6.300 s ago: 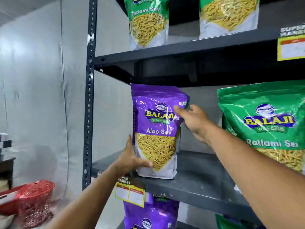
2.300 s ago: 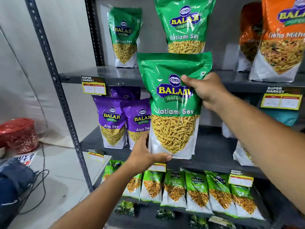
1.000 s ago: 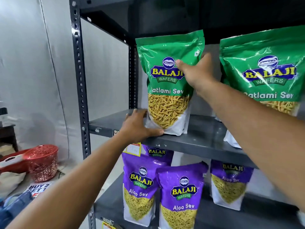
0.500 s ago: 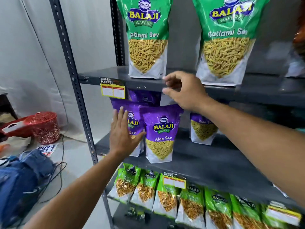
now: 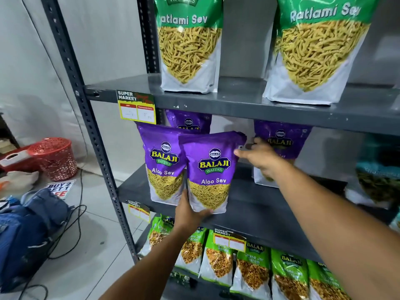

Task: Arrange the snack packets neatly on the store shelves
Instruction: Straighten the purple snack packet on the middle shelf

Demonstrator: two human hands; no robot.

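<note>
Where half a second ago both hands hovered open, the left hand (image 5: 190,215) now cups the bottom edge of the front Aloo Sev packet (image 5: 211,172), and the right hand (image 5: 259,158) has its grip closed on the top right corner. That packet stands at the middle shelf's (image 5: 270,215) front, overlapping a second Aloo Sev packet (image 5: 161,167); it likely needs spacing. Behind, two more purple packets (image 5: 281,137).

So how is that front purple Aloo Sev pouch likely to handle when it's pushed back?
The front Aloo Sev pouch looks glossy, so probably slippery. It is a tall pouch on a narrow base, so it may tip; the left hand at the bottom and the right hand at the top guard against that. Its film creases, so it is likely floppy.
</note>
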